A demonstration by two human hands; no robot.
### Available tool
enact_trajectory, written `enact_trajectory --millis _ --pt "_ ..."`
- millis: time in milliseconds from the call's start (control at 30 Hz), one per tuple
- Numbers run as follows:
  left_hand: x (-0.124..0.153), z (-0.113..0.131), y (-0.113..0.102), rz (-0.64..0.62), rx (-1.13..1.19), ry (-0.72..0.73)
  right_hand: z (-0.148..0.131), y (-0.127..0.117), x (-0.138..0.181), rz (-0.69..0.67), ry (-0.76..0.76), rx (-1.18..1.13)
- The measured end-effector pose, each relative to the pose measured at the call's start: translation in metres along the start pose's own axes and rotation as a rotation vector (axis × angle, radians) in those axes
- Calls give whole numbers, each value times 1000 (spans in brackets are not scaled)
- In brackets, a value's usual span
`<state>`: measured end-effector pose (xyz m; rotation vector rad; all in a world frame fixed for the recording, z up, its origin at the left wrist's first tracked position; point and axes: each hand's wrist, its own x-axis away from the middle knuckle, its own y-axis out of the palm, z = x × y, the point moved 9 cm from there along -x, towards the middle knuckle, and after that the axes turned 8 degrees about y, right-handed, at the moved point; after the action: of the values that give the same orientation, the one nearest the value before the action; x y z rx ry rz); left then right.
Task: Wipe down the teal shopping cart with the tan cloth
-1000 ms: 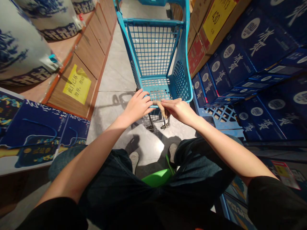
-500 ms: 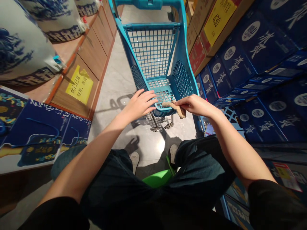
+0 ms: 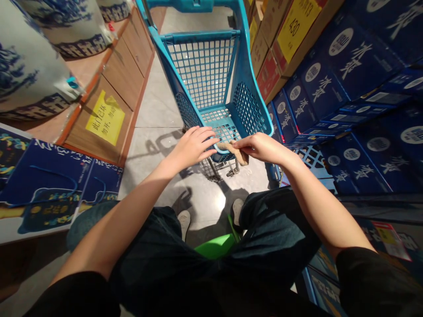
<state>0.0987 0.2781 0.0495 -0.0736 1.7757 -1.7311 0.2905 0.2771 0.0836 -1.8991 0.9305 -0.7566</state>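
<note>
Dark blue boxes (image 3: 306, 101) with white lettering stand stacked along the right side, the biggest mass around. Left of them, a blue shopping cart (image 3: 222, 123) stands on the floor, its near rim in front of both hands. The left hand (image 3: 191, 147) is at that rim, fingers a little apart and gripping nothing. The right hand (image 3: 266, 149) pinches a tan cloth (image 3: 233, 152) between thumb and fingers; the cloth lies over the cart's near edge.

Yellow sign (image 3: 295, 28) reads "430", blue boxes (image 3: 357, 59) "冰爽".
</note>
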Motion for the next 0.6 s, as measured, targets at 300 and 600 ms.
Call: enact_trajectory --millis 300,600 --pt "6 -16 -7 19 -56 -80 15 -8 4 -16 42 -33" --pt "2 -20 -5 27 -21 -122 -41 28 -6 88 -54 -12"
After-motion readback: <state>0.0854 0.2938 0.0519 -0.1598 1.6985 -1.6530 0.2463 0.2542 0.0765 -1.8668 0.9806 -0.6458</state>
